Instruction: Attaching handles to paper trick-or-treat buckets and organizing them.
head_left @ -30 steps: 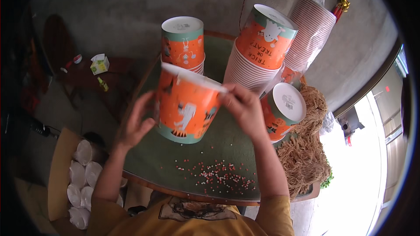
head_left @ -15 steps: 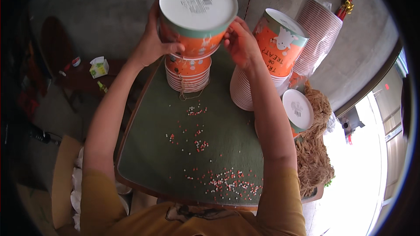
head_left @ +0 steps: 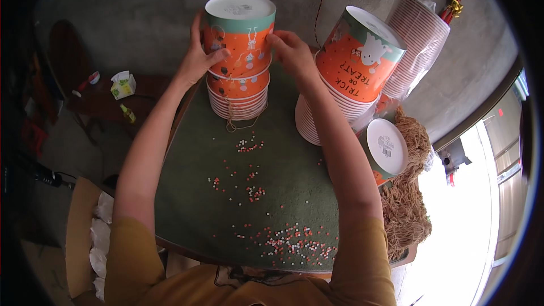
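Note:
An orange paper bucket [head_left: 243,51] with a green band stands upside down on top of a stack of nested buckets [head_left: 238,103], at the far left part of the green table. My left hand [head_left: 197,61] grips its left side, thumb across the front and fingers around the back. At its right side, the bent fingers of my right hand [head_left: 292,55] press near the upper edge; their tips are partly hidden. A loop of thin twine [head_left: 230,124] hangs from the stack below. Small red and white beads [head_left: 294,243] lie scattered over the table top.
Right of my right forearm stand a tall upturned bucket stack [head_left: 360,71], a plastic-wrapped stack [head_left: 416,39] and a tilted bucket [head_left: 387,146]. Brown twine bundles [head_left: 405,221] lie at the right edge. A side table with a tissue box [head_left: 123,86] and a cardboard box [head_left: 79,235] are left.
The bucket in my hands has come down and away from me onto the stack, so its printed side shows more. Both hands moved with it.

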Demonstrator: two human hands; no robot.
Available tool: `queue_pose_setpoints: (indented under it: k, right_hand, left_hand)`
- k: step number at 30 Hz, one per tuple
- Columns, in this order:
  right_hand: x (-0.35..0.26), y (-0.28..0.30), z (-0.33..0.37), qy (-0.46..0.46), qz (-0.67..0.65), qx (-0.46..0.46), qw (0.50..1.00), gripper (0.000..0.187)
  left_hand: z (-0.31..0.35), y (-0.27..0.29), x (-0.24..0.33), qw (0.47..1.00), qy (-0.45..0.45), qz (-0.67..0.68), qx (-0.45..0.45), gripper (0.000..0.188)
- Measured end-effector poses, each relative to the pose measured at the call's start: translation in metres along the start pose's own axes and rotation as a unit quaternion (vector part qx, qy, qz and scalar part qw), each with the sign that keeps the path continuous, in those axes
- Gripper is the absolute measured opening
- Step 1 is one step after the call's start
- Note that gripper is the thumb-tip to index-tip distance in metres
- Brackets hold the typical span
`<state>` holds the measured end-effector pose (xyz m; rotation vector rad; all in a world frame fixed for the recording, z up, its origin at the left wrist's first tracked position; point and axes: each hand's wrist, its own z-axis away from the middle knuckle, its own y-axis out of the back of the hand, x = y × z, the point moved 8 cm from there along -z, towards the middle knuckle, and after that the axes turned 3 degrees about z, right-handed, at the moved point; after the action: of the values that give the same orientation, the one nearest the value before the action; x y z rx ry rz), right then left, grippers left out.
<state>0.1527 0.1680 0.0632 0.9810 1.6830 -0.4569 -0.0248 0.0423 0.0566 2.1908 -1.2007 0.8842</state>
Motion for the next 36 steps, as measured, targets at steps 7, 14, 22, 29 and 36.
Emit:
queue_pose_setpoints:
  k: [7, 14, 22, 29, 36]
  right_hand:
    - [0.037, -0.011, 0.017, -0.038, 0.044, -0.023, 0.998, 0.045]
    - [0.024, -0.004, 0.060, 0.045, 0.366, 0.008, 0.929, 0.038]
    - [-0.076, 0.076, 0.218, 0.191, 0.568, 0.173, 0.781, 0.029]
    - [-0.051, 0.169, 0.237, 0.099, 0.562, 0.125, 0.811, 0.019]
    - [-0.057, 0.196, 0.233, 0.187, 0.557, 0.161, 0.793, 0.012]
  left_hand:
    - [0.022, 0.004, -0.035, 0.999, 0.038, -0.010, -0.022, 0.123]
    - [0.042, 0.023, -0.079, 0.997, 0.074, -0.035, -0.010, 0.120]
    - [0.116, 0.015, -0.002, 0.981, -0.054, -0.135, 0.131, 0.065]
    - [0.181, -0.186, 0.028, 0.988, 0.011, -0.066, -0.138, 0.062]
    - [0.226, -0.325, -0.022, 0.770, 0.425, 0.466, -0.100, 0.033]
